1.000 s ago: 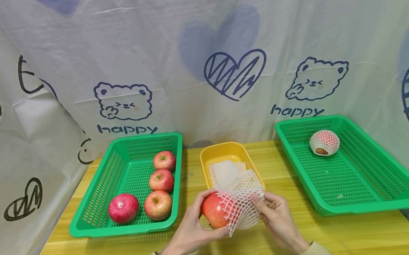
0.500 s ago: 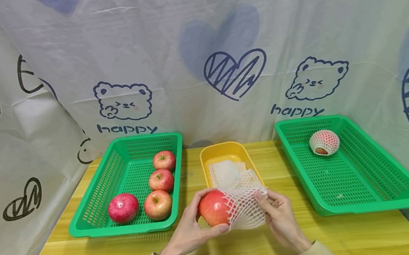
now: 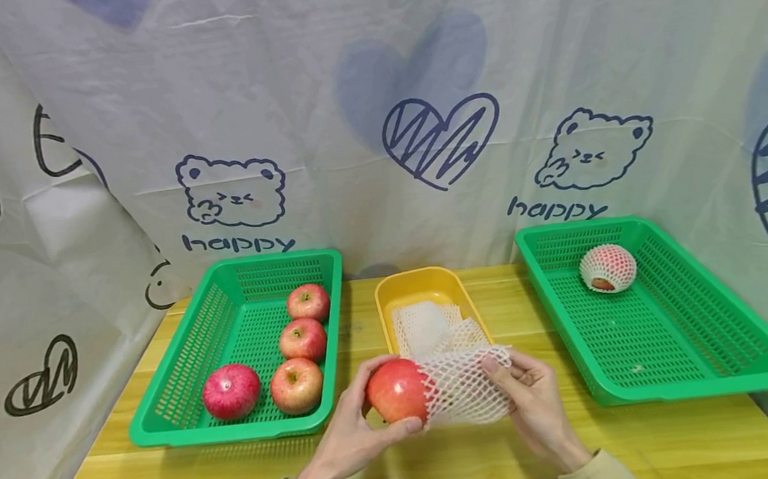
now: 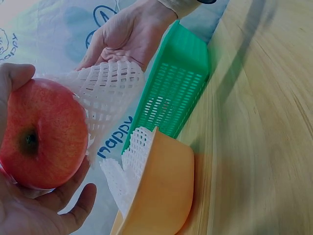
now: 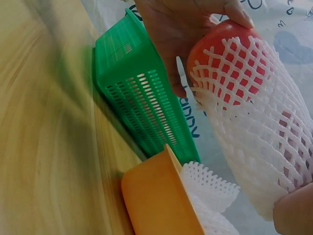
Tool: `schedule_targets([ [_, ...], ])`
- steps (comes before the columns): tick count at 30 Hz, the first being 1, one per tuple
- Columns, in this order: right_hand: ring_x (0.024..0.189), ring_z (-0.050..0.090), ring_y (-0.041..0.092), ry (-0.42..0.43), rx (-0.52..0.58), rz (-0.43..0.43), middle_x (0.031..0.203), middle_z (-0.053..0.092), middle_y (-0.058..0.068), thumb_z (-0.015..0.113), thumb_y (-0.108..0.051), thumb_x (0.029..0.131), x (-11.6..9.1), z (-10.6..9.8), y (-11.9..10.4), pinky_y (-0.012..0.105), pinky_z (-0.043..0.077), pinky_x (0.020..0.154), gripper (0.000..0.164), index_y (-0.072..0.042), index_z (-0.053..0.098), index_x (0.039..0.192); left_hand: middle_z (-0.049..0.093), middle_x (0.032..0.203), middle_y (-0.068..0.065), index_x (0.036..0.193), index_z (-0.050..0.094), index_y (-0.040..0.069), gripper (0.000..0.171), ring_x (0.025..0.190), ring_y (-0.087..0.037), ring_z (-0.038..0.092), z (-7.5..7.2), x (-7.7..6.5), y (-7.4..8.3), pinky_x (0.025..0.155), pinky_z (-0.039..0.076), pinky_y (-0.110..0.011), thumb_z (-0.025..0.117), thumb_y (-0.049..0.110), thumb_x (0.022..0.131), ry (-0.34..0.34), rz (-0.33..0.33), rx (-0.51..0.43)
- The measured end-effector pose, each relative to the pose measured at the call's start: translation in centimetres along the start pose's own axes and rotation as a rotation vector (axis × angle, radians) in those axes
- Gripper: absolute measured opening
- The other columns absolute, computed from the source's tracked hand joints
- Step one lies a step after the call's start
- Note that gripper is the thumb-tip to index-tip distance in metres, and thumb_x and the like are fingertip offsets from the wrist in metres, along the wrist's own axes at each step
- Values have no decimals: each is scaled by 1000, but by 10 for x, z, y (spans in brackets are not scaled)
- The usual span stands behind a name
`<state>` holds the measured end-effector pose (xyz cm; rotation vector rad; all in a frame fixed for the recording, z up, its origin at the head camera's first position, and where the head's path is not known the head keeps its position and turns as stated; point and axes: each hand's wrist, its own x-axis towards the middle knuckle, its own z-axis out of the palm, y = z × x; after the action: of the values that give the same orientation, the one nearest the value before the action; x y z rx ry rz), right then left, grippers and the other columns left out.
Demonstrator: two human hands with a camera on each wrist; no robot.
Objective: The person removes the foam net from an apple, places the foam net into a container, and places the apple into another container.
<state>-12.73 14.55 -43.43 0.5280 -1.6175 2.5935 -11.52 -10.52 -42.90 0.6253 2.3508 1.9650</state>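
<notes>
My left hand (image 3: 353, 427) grips a red apple (image 3: 398, 391) above the table, thumb and fingers wrapped about its left side. A white foam fruit net (image 3: 467, 386) covers the apple's right part. The far end of the net is pinched by my right hand (image 3: 535, 402), which stretches it out to the right. In the left wrist view the apple's dark hollow (image 4: 30, 141) faces the camera, bare of net. The right wrist view shows the net's mesh (image 5: 239, 68) spread over one end of the apple, the rest of the sleeve hanging slack beyond it.
Behind the hands stands a yellow tray (image 3: 389, 289) with more foam nets (image 3: 427, 326). The left green basket (image 3: 140, 432) holds several bare apples (image 3: 297, 385). In the right green basket (image 3: 704, 386) lies one netted apple (image 3: 609, 268). A printed cloth (image 3: 368, 218) hangs behind.
The apple and left hand have shifted slightly left, while my right hand has moved right. The net between them is now drawn out longer and straighter.
</notes>
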Motion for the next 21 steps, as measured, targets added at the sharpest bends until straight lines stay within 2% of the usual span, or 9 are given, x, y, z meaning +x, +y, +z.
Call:
schedule_targets([
  [7, 83, 76, 11, 135, -69, -40, 94, 80, 0, 55, 11, 95, 5, 3, -5, 27, 62, 73, 32, -13, 75, 99, 61, 134, -14, 140, 47, 14, 68, 110, -8, 65, -2, -1, -2, 92, 56, -26, 82, 15, 82, 47, -48, 14],
  [14, 79, 77, 12, 271, -181, -123, 88, 80, 2, 64, 15, 88, 19, 8, -13, 28, 62, 68, 21, -1, 73, 98, 60, 133, -15, 138, 49, 15, 66, 109, -13, 66, -4, 0, -2, 91, 55, -26, 83, 17, 81, 104, -98, 18],
  [21, 74, 75, 10, 312, -287, -139, 84, 79, -1, 70, 9, 87, 37, 6, -21, 25, 61, 63, 16, 7, 64, 102, 60, 133, -11, 138, 50, 18, 66, 108, -15, 66, -4, 0, -1, 90, 56, -26, 84, 16, 81, 117, -121, 6],
])
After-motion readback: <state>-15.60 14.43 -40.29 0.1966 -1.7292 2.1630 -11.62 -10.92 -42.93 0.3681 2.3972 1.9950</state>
